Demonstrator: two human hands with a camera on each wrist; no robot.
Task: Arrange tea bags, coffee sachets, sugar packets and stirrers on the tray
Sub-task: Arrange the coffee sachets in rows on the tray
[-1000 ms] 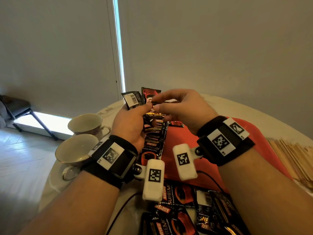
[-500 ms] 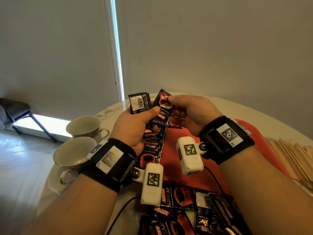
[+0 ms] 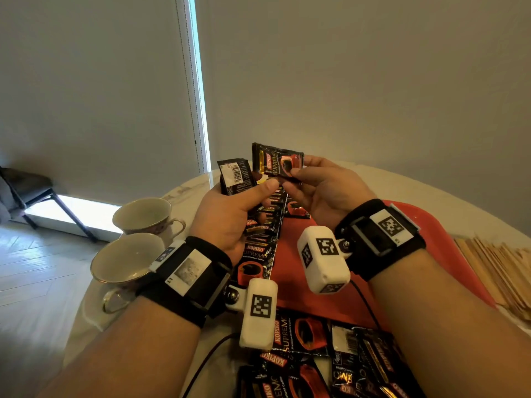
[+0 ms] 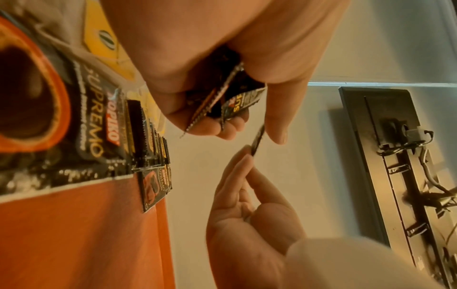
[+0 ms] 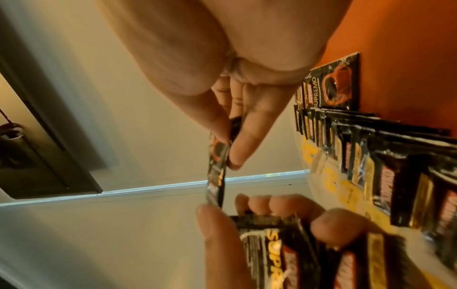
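Note:
My left hand [image 3: 253, 193] grips a small stack of black coffee sachets [image 3: 234, 176], thumb pressed on top; the stack also shows in the right wrist view [image 5: 272, 244]. Just right of it, my right hand [image 3: 298, 170] pinches a single coffee sachet [image 3: 277, 163] by one end, its printed face towards me. In the right wrist view this sachet [image 5: 217, 166] hangs edge-on between thumb and forefinger. Both hands hover above the red tray [image 3: 316, 277]. A row of overlapping sachets [image 3: 263, 234] lies along the tray's left edge. Yellow tea bags [image 4: 103, 37] lie beside that row.
Loose coffee sachets [image 3: 316, 354] lie on the round white table in front of the tray. Two empty cups [image 3: 143, 216] [image 3: 126, 259] stand at the left. Wooden stirrers [image 3: 502, 271] are spread at the right. A chair stands on the floor at the far left.
My right hand has drawn one sachet off the stack in my left hand, lifted it and turned its face towards me. Both hands have risen slightly.

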